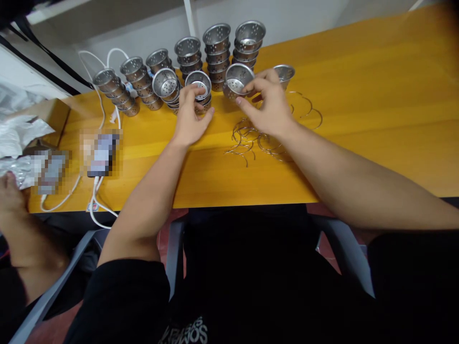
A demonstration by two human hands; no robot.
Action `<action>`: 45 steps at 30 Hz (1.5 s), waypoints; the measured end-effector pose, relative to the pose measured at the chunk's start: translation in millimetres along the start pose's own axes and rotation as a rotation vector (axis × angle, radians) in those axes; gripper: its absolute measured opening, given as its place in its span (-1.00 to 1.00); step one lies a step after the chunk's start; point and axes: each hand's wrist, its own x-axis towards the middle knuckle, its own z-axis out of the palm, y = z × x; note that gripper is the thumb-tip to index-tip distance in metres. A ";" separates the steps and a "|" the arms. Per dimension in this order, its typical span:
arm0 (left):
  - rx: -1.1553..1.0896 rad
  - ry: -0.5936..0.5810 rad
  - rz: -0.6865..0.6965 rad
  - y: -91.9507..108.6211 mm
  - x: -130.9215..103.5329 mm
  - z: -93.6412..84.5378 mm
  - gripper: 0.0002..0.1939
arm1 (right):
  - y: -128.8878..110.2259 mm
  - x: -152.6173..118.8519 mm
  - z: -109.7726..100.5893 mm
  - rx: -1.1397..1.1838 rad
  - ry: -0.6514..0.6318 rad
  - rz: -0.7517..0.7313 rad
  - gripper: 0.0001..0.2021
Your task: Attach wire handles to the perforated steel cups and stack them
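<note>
My right hand (268,102) pinches the rim of a perforated metal cup (238,79), its thumb in front and fingers at the right side. This cup is tilted so that its holed inside shows. My left hand (191,117) is at a short stack of similar cups (203,99), fingers reaching over the front rim and thumb stretched apart; whether it presses on the stack I cannot tell. Another short stack (167,85) stands just left of those fingers. Thin curved metal wires (245,138) lie loose on the table below my right hand.
Taller cup stacks (217,52) line the wall behind. One cup (285,74) stands beyond my right hand. On the yellow table (376,95), a phone (102,155) and another blurred device (53,172) lie at left with white cables. Another person's hand (12,196) is beside plastic bags.
</note>
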 end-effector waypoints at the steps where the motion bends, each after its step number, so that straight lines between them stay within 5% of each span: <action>1: 0.031 -0.014 0.019 -3.6 0.8 -0.9 -0.13 | 1.0 0.0 0.2 -0.001 0.007 -0.015 -0.46; 10: 0.164 -0.106 0.036 -32.6 13.0 -5.8 -0.54 | 4.9 1.1 3.5 -0.012 0.012 -0.053 -0.49; 20: 0.239 -0.065 0.048 23.7 -0.7 -11.0 -0.78 | 14.1 1.5 5.0 -0.039 0.022 -0.064 -0.56; 24: 0.216 -0.026 0.012 22.4 1.3 -12.7 -0.28 | 13.5 1.9 6.7 -0.047 0.035 -0.068 -0.57; 28: 0.132 -0.045 -0.032 -12.5 9.0 1.3 0.26 | 8.5 2.0 8.6 -0.034 0.045 -0.043 -0.55; 32: 0.022 -0.047 -0.011 -48.6 16.8 21.5 0.48 | -0.3 1.3 8.4 -0.004 0.017 -0.006 -0.54; 35: 0.008 -0.066 -0.013 -57.0 19.4 26.8 0.48 | -9.4 -0.2 6.1 -0.016 0.001 0.008 -0.53; 45: 0.111 -0.153 0.049 18.3 -6.6 21.2 -0.07 | -36.9 -1.3 -1.8 -0.011 0.006 0.010 -0.38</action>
